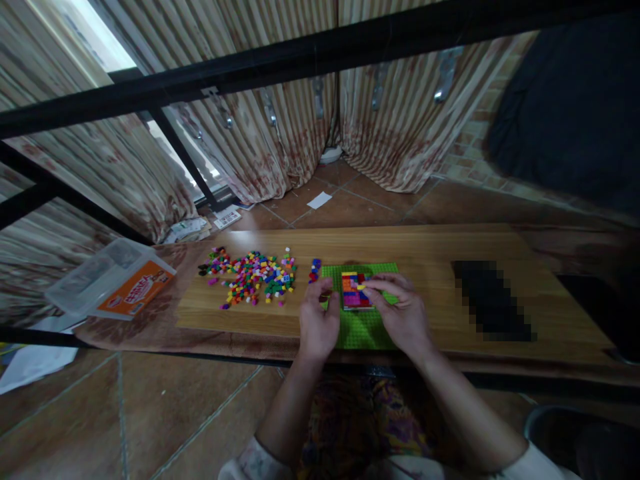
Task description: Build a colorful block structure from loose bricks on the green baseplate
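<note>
A green studded baseplate (361,340) lies on the wooden board in front of me. On it stands a low block of toy bricks (353,300) in orange, blue, red, yellow and magenta. My right hand (404,308) reaches over the block from the right, thumb and forefinger pinching a small yellow brick (361,287) at its top. At the baseplate's left edge, my left hand (320,323) has loosely curved fingers, with a gap between thumb and forefinger and no brick plainly seen there. Just beyond it sits a short row of blue and red bricks (315,267).
Many loose coloured bricks (255,277) are spread over the left of the wooden board (420,247). A clear plastic box (100,273) with an orange label stands farther left. A dark pixelated shape (493,300) lies on the right. A black metal bar (280,73) crosses above.
</note>
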